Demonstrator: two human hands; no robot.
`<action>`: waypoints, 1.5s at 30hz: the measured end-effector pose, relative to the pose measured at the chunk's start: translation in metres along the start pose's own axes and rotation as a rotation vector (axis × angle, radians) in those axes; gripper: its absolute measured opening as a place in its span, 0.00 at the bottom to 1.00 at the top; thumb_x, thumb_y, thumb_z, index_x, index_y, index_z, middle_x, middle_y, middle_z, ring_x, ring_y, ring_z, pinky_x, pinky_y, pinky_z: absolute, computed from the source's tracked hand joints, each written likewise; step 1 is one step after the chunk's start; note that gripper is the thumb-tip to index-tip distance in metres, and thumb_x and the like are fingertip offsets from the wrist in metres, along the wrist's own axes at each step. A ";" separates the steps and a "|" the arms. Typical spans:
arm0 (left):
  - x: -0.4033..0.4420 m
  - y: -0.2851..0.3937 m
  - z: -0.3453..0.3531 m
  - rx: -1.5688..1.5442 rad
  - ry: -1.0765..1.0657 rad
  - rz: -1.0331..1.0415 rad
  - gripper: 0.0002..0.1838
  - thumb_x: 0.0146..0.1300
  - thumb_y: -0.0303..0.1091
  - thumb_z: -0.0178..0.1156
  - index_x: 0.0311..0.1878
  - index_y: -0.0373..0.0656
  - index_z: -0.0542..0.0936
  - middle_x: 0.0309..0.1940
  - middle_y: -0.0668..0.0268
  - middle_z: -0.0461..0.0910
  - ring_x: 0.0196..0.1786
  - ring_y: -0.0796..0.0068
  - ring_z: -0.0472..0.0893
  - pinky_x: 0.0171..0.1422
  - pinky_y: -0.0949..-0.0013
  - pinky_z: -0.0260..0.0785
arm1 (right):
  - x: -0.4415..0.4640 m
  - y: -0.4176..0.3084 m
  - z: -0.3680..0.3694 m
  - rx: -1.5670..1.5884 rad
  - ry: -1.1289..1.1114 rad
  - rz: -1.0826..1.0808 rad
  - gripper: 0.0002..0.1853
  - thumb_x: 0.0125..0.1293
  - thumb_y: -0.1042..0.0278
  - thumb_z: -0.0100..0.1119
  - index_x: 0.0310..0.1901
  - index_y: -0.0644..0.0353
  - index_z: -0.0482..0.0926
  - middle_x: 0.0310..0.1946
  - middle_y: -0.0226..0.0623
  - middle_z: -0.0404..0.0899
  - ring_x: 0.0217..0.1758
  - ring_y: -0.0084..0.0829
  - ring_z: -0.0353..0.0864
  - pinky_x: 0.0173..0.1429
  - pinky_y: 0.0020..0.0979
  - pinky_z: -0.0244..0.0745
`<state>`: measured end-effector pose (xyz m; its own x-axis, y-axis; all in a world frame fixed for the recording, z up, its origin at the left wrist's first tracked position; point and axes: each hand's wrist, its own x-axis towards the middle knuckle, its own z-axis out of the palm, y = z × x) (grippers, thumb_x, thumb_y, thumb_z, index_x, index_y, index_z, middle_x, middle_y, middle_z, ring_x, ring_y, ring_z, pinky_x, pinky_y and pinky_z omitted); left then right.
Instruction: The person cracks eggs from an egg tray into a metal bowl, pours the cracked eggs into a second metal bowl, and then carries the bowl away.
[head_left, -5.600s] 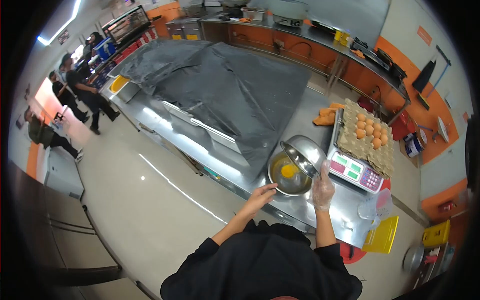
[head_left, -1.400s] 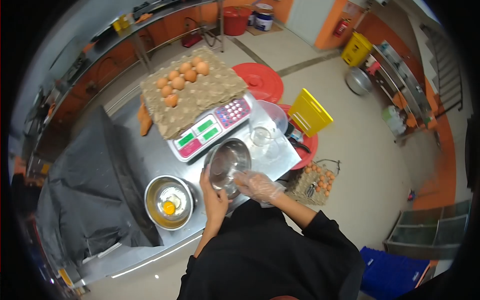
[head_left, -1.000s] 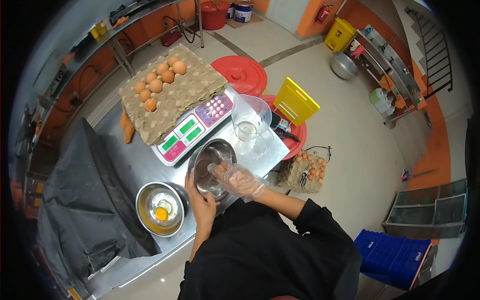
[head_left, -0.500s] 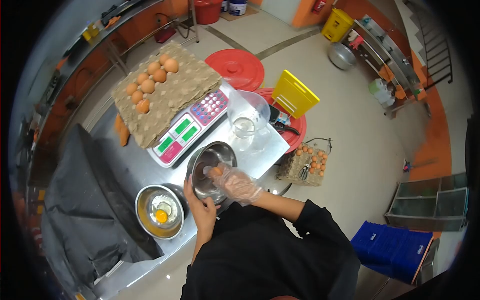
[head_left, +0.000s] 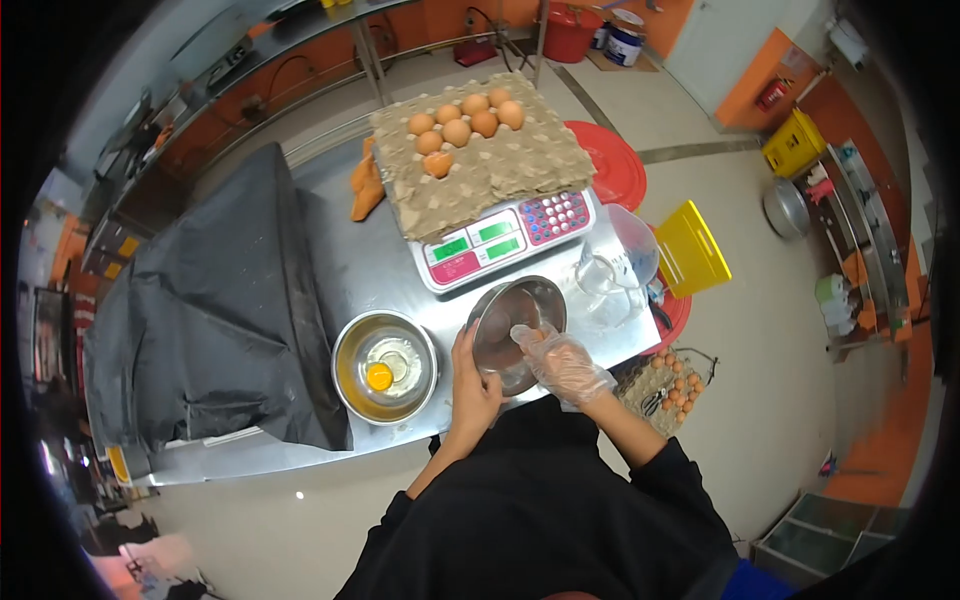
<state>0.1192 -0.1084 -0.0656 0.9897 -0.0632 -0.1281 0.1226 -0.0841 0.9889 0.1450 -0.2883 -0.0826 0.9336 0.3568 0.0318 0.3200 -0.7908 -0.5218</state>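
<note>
My left hand (head_left: 474,392) grips the left rim of a steel bowl (head_left: 513,308), which tilts slightly on the metal table. Over this bowl's right side, my right hand (head_left: 565,366), in a clear plastic glove, is closed on a brown egg (head_left: 538,336), mostly hidden by the fingers. To the left stands a second steel bowl (head_left: 352,397) with a yellow yolk (head_left: 379,377) and clear egg white in it. Behind the bowls a white scale (head_left: 470,267) carries a stack of cardboard trays (head_left: 520,165) with several brown eggs (head_left: 456,132).
Black sheeting (head_left: 220,310) covers the table's left part. An orange cloth (head_left: 367,186) lies beside the scale. At the right are a clear plastic jug (head_left: 630,245), a yellow board (head_left: 692,252), red lids (head_left: 610,165) and a lower egg tray (head_left: 640,398).
The held bowl has moved from over the yolk bowl to its right. My right hand has left its rim and now holds an egg. The view has turned.
</note>
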 end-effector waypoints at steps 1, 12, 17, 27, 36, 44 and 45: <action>0.001 0.000 -0.002 0.023 -0.015 0.014 0.44 0.55 0.12 0.48 0.76 0.49 0.51 0.74 0.51 0.47 0.43 0.63 0.82 0.30 0.75 0.81 | 0.001 -0.001 -0.008 -0.078 0.063 -0.111 0.19 0.66 0.66 0.59 0.57 0.58 0.72 0.35 0.44 0.80 0.32 0.39 0.82 0.36 0.39 0.78; 0.006 0.038 -0.043 0.433 -0.040 -0.481 0.41 0.69 0.54 0.52 0.71 0.28 0.55 0.24 0.40 0.80 0.39 0.44 0.85 0.41 0.51 0.76 | 0.049 0.019 -0.035 1.180 -0.235 0.487 0.21 0.68 0.53 0.63 0.52 0.60 0.74 0.27 0.36 0.81 0.16 0.19 0.71 0.20 0.22 0.67; 0.044 0.051 -0.041 0.625 0.060 0.317 0.25 0.64 0.46 0.64 0.57 0.36 0.78 0.35 0.51 0.84 0.36 0.53 0.85 0.44 0.59 0.76 | 0.068 0.012 -0.049 1.069 -0.405 0.397 0.28 0.72 0.39 0.51 0.46 0.63 0.78 0.21 0.34 0.79 0.13 0.17 0.69 0.17 0.21 0.62; 0.081 0.027 -0.034 -0.050 -0.293 0.004 0.26 0.59 0.31 0.71 0.61 0.37 0.78 0.52 0.60 0.81 0.47 0.73 0.84 0.49 0.73 0.77 | 0.072 0.006 -0.042 0.980 -0.339 0.231 0.26 0.72 0.48 0.54 0.54 0.67 0.76 0.33 0.36 0.82 0.29 0.19 0.78 0.32 0.22 0.78; 0.086 0.011 -0.033 -0.060 -0.198 0.027 0.24 0.58 0.29 0.71 0.59 0.39 0.80 0.53 0.60 0.80 0.46 0.74 0.83 0.50 0.75 0.76 | 0.077 0.013 -0.033 1.108 -0.307 0.146 0.25 0.70 0.66 0.59 0.64 0.72 0.69 0.42 0.38 0.82 0.39 0.20 0.82 0.44 0.23 0.81; 0.087 0.005 -0.033 -0.089 -0.171 -0.014 0.24 0.58 0.31 0.72 0.58 0.41 0.81 0.50 0.61 0.82 0.45 0.78 0.82 0.48 0.75 0.76 | 0.082 0.008 -0.038 0.950 -0.260 0.175 0.21 0.69 0.67 0.60 0.61 0.67 0.75 0.38 0.37 0.84 0.35 0.18 0.83 0.42 0.22 0.80; 0.087 0.006 -0.032 -0.068 -0.157 -0.006 0.24 0.58 0.31 0.72 0.58 0.41 0.81 0.50 0.61 0.82 0.45 0.78 0.82 0.48 0.75 0.76 | 0.083 0.007 -0.037 0.909 -0.255 0.200 0.19 0.68 0.67 0.60 0.59 0.66 0.78 0.36 0.36 0.84 0.34 0.18 0.82 0.41 0.22 0.80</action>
<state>0.2080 -0.0823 -0.0680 0.9661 -0.2179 -0.1387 0.1382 -0.0174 0.9902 0.2307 -0.2829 -0.0523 0.8602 0.4392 -0.2592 -0.1881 -0.1991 -0.9617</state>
